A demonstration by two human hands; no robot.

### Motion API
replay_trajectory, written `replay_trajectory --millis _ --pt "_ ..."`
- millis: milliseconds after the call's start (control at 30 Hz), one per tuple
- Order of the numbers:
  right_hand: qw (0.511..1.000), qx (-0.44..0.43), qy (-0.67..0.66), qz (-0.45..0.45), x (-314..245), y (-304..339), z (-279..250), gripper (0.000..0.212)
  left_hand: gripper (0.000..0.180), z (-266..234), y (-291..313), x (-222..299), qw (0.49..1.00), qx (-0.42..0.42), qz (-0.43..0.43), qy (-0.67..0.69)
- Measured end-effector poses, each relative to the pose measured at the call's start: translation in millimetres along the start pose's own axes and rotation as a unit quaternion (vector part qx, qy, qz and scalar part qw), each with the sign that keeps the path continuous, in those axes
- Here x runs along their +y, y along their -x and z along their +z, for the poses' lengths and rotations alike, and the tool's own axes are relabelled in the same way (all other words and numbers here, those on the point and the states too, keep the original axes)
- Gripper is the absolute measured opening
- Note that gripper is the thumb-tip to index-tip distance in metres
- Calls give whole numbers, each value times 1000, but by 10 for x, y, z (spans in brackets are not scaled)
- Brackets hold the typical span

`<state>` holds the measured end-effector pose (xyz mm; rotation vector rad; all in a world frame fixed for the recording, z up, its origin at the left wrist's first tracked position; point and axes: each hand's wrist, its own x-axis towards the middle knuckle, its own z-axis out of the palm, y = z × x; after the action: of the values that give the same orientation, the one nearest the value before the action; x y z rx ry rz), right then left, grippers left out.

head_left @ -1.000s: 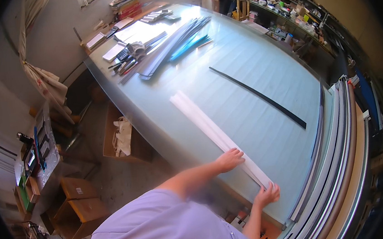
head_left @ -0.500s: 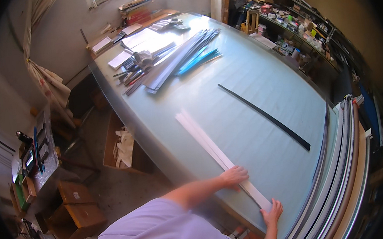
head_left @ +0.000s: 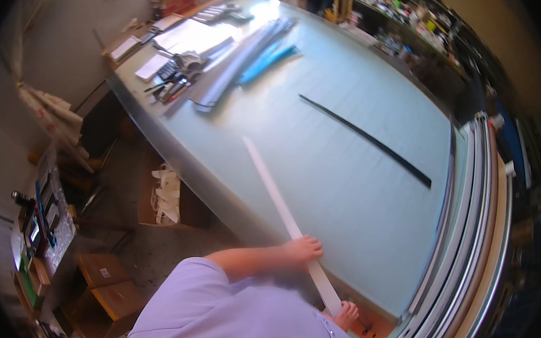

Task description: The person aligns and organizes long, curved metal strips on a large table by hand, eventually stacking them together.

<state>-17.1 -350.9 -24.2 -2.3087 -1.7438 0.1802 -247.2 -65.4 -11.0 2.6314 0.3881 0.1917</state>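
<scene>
A long white flat strip [head_left: 277, 197] runs away from me over the glass-topped table [head_left: 351, 207], its near end past the table's front edge. My left hand [head_left: 304, 250] is closed around it partway along, fingers bent over the top. At the near end, close to my body, my right hand [head_left: 346, 315] grips the strip; part of that hand is hidden. Whether it is one strip or several stacked cannot be told. To the right, apart from both hands, a thin black strip [head_left: 371, 143] lies slanting on the tabletop.
Grey strips [head_left: 236, 75] and blue strips [head_left: 268, 65] lie piled at the far end, beside a calculator [head_left: 168, 70] and papers. Long rails and tubes [head_left: 474, 215] line the table's right edge. Cardboard boxes [head_left: 110, 289] stand on the floor at left. Cluttered shelves [head_left: 398, 13] are far right.
Both hands have drawn the white strip toward me and to the left, so its near end has left the tabletop. Earlier it looked like several strips side by side; now it looks narrower.
</scene>
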Motion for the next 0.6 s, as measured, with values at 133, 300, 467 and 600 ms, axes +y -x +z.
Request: replay_trajectory --millis 133,300,467,600 --pt "999 -33 13 -26 -204 44 -79 45 54 58 254 -5 1000 -2 -9 -9" --pt "985 -5 -134 110 -150 -77 -364 23 32 -130 229 67 999 37 31 -20" --pt "990 70 -54 110 328 -307 -310 23 11 20 39 -124 993 64 -16 -97" --pt "918 193 -238 253 369 -289 -132 36 11 -58 -42 -151 992 58 -34 -105"
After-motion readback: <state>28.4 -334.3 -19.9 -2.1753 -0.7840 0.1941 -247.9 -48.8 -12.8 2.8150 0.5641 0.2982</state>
